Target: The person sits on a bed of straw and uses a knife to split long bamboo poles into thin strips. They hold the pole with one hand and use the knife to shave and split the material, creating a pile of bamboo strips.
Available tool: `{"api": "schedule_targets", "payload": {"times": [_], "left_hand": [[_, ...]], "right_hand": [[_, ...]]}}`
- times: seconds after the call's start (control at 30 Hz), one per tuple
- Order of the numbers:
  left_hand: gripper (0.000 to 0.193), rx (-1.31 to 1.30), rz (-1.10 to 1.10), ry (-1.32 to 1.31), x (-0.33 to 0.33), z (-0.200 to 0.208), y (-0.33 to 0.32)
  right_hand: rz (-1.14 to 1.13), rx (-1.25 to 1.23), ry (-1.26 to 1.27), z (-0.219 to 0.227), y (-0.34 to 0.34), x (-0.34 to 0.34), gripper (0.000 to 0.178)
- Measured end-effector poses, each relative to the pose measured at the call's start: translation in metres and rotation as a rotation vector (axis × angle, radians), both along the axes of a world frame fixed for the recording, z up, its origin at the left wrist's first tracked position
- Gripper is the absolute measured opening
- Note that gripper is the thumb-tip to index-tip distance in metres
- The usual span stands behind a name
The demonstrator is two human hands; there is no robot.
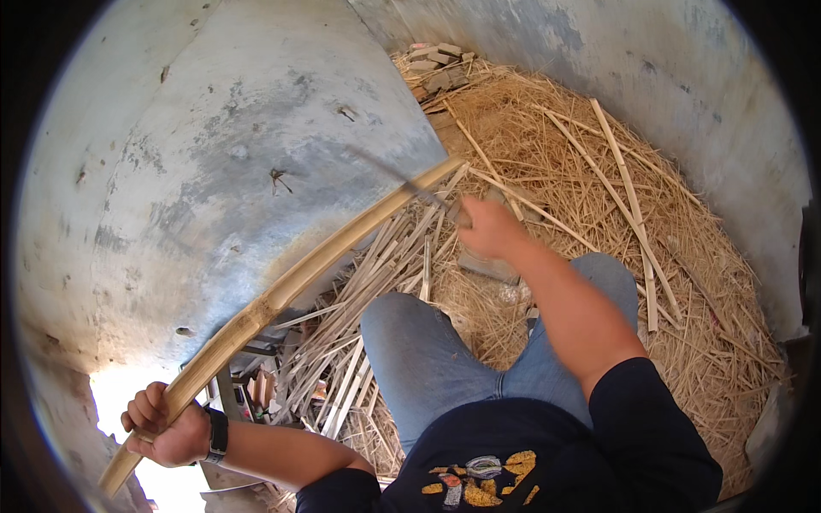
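Observation:
A long split bamboo pole (pixel 295 274), its hollow side showing, slants from the lower left up to the middle of the view. My left hand (pixel 171 426), with a dark watch at the wrist, is wrapped round its lower end. In my right hand (pixel 487 227) is the handle of a knife with a long, narrow dark blade (pixel 389 171). The blade crosses the bamboo near its far end; whether it touches or only passes above, I cannot tell. Below that end, a grey block (pixel 489 265) lies on the ground between my knees.
Pale bamboo strips (pixel 368 316) are heaped left of my knees. Shavings (pixel 547 162) cover the floor ahead and to the right, with longer strips (pixel 629 197) on top. Bricks (pixel 440 58) are stacked at the back. Grey walls (pixel 197 171) rise close on the left and behind.

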State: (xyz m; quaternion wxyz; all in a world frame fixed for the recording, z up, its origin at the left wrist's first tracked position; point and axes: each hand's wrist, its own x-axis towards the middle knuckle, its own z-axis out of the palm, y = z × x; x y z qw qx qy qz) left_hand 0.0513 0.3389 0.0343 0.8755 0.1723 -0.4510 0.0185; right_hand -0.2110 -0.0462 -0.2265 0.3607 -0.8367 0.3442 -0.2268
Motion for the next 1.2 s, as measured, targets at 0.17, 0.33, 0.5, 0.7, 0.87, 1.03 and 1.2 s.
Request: {"api": "schedule_targets", "payload": {"times": [0.17, 0.33, 0.5, 0.7, 0.87, 1.03, 1.2], "left_hand": [[0.025, -0.031, -0.025, 0.044, 0.003, -0.007, -0.022], [0.023, -0.062, 0.055, 0.117, -0.004, -0.013, -0.052], [0.029, -0.065, 0.241, 0.088, -0.017, -0.007, -0.05], [0.038, -0.12, 0.211, -0.023, -0.018, -0.004, -0.036], [0.039, -0.129, 0.01, 0.192, 0.006, -0.005, -0.049], [0.044, -0.16, 0.015, 0.318, 0.017, -0.021, -0.066], [0.046, -0.107, -0.015, 0.359, 0.0, -0.036, -0.093]], "right_hand": [[-0.085, -0.016, -0.154, 0.003, -0.004, -0.015, 0.033], [0.184, -0.086, -0.229, 0.035, 0.038, -0.015, 0.027], [0.133, -0.146, 0.014, 0.041, 0.023, -0.024, 0.024], [0.135, -0.159, -0.034, 0.033, 0.023, -0.023, 0.023], [0.254, -0.126, -0.219, 0.03, 0.057, -0.008, 0.028], [0.053, -0.038, -0.303, 0.02, 0.003, -0.019, 0.026], [-0.085, -0.01, -0.323, 0.017, 0.006, -0.022, 0.028]]}}
